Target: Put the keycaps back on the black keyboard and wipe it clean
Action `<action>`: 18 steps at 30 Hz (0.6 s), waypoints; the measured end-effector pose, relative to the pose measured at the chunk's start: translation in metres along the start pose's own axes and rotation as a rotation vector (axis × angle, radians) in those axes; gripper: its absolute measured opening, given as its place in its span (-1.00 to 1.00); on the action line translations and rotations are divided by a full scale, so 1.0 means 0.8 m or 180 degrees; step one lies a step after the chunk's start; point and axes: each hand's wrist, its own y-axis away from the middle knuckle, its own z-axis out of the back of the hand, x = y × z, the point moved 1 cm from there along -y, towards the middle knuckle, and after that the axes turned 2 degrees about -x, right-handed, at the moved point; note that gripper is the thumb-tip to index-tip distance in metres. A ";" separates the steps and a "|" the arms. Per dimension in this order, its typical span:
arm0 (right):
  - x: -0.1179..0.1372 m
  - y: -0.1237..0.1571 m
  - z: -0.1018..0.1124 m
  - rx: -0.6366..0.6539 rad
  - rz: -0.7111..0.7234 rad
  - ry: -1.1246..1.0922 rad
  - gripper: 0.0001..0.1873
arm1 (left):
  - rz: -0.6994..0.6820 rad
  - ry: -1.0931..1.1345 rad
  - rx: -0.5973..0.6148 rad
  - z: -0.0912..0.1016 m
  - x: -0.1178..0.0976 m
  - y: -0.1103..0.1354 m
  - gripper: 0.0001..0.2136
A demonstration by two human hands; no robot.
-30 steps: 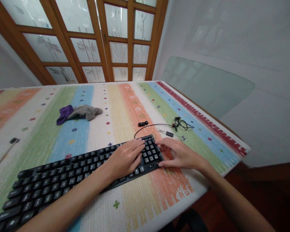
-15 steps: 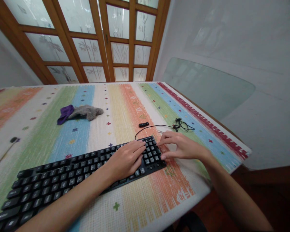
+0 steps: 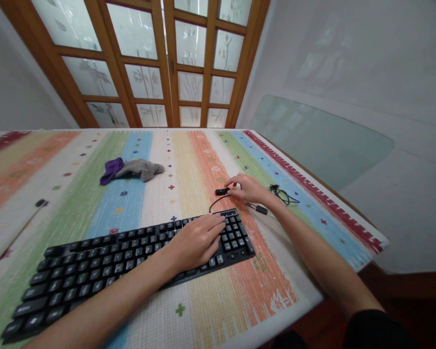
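A black keyboard [image 3: 105, 264] lies slanted on the table, its numeric pad at the right end. Fingers stretched flat, my left hand [image 3: 198, 240] rests on it just left of the number keys; the palm covers part of the keys. Near the lower right corner, a few key positions [image 3: 237, 254] show no caps. My right hand [image 3: 246, 188] is beyond the keyboard's far right corner, thumb and index finger around a small black keycap, mostly hidden by the fingertips. Just left of it sits a wider black keycap [image 3: 221, 192]. A wire tool with a black handle [image 3: 261, 209] lies under the right forearm.
The keyboard's black cable [image 3: 285, 195] is bundled at the right. A grey and purple cloth item [image 3: 140, 169] lies farther back. A pale stick with a dark tip [image 3: 39, 202] is at the left. The table's right edge [image 3: 323, 194] runs beside a wall.
My right hand has moved from the number pad's right side, away from me, to the small black keycaps. The wire tool's handle is now uncovered. My left hand stays on the keyboard; the view has shifted slightly.
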 end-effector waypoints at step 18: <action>0.046 0.056 0.022 -0.0500 0.0550 -0.0492 -0.89 | -0.0096 -0.0086 -0.0035 -0.002 0.002 0.001 -0.71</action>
